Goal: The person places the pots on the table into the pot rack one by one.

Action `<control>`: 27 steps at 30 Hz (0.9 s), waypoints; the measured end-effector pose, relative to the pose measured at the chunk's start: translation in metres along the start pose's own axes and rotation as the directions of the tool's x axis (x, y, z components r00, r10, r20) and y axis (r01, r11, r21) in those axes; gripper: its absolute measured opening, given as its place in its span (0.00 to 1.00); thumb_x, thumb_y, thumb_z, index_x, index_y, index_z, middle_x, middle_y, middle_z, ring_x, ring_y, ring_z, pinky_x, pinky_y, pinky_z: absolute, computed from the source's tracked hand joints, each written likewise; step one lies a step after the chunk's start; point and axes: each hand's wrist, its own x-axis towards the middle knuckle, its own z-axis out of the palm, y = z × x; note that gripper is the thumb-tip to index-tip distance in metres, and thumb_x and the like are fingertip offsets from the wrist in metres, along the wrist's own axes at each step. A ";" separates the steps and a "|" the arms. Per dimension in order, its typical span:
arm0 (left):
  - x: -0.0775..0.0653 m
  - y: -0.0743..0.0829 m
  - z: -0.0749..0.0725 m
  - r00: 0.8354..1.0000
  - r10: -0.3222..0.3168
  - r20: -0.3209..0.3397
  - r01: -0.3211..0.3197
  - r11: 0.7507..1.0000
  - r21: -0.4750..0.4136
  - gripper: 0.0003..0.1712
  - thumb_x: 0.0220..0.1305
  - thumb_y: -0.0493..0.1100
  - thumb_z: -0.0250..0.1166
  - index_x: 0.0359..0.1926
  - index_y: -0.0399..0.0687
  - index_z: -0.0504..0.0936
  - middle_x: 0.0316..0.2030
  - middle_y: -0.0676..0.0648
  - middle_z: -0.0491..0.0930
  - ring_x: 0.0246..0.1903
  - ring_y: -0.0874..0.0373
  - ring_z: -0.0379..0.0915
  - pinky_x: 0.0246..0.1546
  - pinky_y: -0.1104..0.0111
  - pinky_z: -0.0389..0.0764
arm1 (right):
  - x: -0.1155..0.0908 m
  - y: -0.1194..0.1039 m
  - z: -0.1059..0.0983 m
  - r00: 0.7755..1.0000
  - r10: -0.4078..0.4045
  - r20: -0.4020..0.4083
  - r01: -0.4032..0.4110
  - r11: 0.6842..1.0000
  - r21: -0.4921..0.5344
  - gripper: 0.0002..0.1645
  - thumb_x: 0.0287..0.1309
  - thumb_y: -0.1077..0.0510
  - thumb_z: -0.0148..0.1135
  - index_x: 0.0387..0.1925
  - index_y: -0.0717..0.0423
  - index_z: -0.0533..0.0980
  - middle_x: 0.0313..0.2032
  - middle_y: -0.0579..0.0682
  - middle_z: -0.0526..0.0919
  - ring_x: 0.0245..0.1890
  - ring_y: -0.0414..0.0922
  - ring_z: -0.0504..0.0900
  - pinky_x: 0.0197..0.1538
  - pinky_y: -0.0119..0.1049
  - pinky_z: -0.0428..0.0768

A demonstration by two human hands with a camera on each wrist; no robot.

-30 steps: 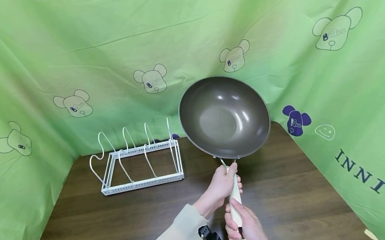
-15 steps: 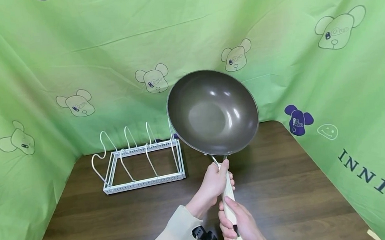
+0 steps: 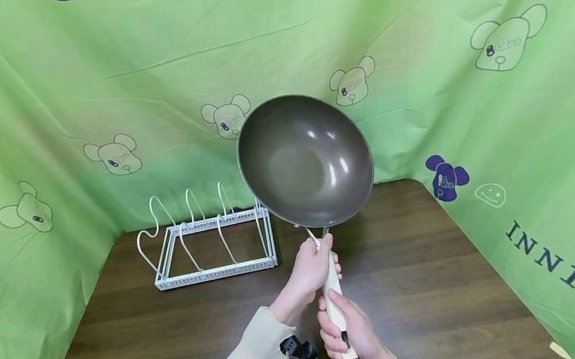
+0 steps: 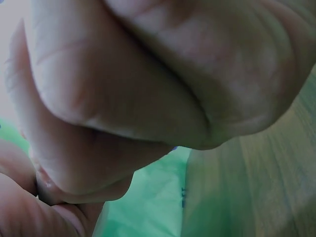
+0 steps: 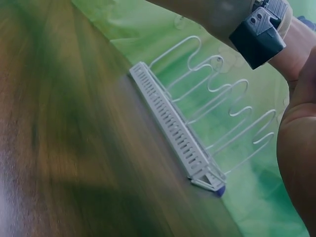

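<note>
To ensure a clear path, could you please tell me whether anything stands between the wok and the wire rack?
Nothing visible does: the wok, gripped by the left hand and right hand, is mostly to the right of the wire rack in the head view, its rim overlapping the rack's far right corner.

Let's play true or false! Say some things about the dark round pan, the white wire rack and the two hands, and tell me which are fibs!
1. The left hand and right hand both grip the pale handle of the dark round pan. True.
2. The white wire rack stands on the brown wooden table. True.
3. The pan is upside down. False: its inside faces the head camera.
4. The right hand is nearer the pan's bowl. False: the left is.
5. Everything behind is plain red. False: green cloth printed with animal heads.
</note>
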 end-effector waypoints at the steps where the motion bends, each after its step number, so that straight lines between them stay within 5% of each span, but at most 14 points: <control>1: -0.001 0.001 -0.001 1.000 0.001 -0.006 -0.001 1.000 0.006 0.18 0.79 0.50 0.52 0.36 0.39 0.72 0.20 0.49 0.73 0.15 0.60 0.73 0.21 0.64 0.83 | 0.001 0.001 0.000 1.000 -0.003 0.012 0.003 1.000 0.007 0.21 0.82 0.47 0.28 0.44 0.50 0.68 0.21 0.39 0.68 0.14 0.32 0.65 0.17 0.25 0.67; 14: -0.006 0.015 -0.015 0.999 0.021 -0.049 -0.020 0.999 0.031 0.18 0.77 0.49 0.54 0.36 0.38 0.72 0.20 0.48 0.74 0.14 0.59 0.74 0.21 0.63 0.84 | 0.015 0.005 0.002 0.991 -0.014 0.134 0.007 0.999 0.048 0.23 0.82 0.47 0.24 0.45 0.50 0.67 0.19 0.39 0.64 0.13 0.31 0.66 0.15 0.27 0.61; 27: -0.015 0.028 -0.027 0.985 0.115 -0.127 -0.095 0.983 0.154 0.18 0.77 0.49 0.55 0.40 0.35 0.71 0.21 0.46 0.76 0.13 0.58 0.76 0.19 0.63 0.83 | 0.030 0.008 0.004 0.946 0.002 0.323 -0.044 0.992 0.122 0.28 0.81 0.46 0.15 0.47 0.48 0.66 0.18 0.39 0.58 0.13 0.29 0.65 0.14 0.27 0.57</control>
